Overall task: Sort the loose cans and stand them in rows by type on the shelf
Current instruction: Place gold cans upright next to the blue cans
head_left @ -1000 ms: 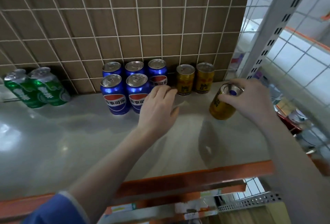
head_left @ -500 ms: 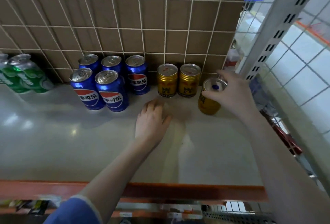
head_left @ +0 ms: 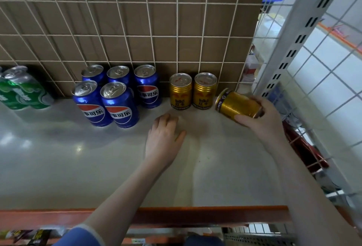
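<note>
A gold can is gripped by the right hand, the thumb curled under its near side and the fingers wrapped over its far end, so that the can is tilted almost onto its side with its rimmed end turned to the left. This can is held just above the shelf, close beside the right-hand one of two upright gold cans that stand side by side against the wire grid at the back; whether the held can touches its neighbour cannot be told. The left hand is laid palm down on the shelf surface, its fingers loosely bent with the tips tucked toward the back, and nothing is held in it; it lies just in front of the left upright gold can. To the left of the gold pair, five blue cans are stood upright in a cluster, three at the back against the grid and two in front. Further left, well apart from the blue group, green cans are seen at the frame's edge, leaning in the wide-angle view. Behind the grid a brown board is seen, and a white slotted upright rises at the right. The shelf's front edge is bounded by an orange rail, over which a blue sleeve on the left arm is visible.
</note>
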Tool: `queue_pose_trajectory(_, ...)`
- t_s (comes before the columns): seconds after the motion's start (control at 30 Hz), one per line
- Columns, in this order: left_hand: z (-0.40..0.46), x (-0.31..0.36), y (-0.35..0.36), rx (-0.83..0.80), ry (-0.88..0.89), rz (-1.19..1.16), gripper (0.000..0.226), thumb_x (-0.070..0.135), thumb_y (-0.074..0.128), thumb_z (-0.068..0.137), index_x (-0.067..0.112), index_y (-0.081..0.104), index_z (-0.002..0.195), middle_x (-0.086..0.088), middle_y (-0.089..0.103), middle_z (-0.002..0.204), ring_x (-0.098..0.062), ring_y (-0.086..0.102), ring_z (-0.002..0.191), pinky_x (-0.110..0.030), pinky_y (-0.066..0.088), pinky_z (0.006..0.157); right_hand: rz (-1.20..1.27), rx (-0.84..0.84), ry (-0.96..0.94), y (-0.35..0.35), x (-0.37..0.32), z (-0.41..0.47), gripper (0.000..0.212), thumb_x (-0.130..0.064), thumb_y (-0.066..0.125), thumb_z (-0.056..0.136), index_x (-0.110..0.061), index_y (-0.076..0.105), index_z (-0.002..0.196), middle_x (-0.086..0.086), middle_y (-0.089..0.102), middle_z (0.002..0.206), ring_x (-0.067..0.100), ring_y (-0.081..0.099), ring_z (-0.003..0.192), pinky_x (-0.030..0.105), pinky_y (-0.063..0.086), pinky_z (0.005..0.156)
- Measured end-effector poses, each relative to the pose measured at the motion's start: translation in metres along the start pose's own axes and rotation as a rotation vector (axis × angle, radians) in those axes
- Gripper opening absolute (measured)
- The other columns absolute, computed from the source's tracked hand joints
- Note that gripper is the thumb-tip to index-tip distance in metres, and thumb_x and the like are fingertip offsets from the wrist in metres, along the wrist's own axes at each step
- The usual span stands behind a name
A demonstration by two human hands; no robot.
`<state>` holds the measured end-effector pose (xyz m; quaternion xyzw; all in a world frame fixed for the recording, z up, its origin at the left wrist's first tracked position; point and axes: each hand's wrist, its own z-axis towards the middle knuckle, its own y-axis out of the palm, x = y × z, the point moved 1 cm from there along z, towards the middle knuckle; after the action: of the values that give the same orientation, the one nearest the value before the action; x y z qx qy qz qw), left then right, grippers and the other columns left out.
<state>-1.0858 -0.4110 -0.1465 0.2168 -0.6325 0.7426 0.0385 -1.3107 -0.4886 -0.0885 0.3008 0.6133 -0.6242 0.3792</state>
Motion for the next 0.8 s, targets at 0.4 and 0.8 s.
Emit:
queue_pose_trajectory(0.4,0.001,-0.004,0.000,0.008,-0.004,-0.013,0.050,0.043,0.050,0.091,0.021,0.045,0.136,-0.004,0.040,0.142,-0.023,0.030,0.132,-0.036,0.034,0.101,-0.623,-0.271,-0.293,-0.019,-0.060,0.051,0.072,-0.027,0.080,0.068,-0.020,0.049,0.133,0.004,0.053,0.133,0.020,0.050,0.117,0.025,0.036,0.084)
queue_pose_trajectory(0.8,0.020,0.007,-0.047,0.385,0.309,-0.103,0.048,0.020,0.071,0.080,0.010,0.056,0.125,-0.011,0.055,0.128,-0.030,0.047,0.120,-0.037,0.040,0.098,-0.835,-0.521,-0.261,-0.011,-0.074,0.080,0.070,-0.030,0.076,0.077,-0.014,0.044,0.137,0.008,0.049,0.136,0.024,0.047,0.120,0.031,0.040,0.091)
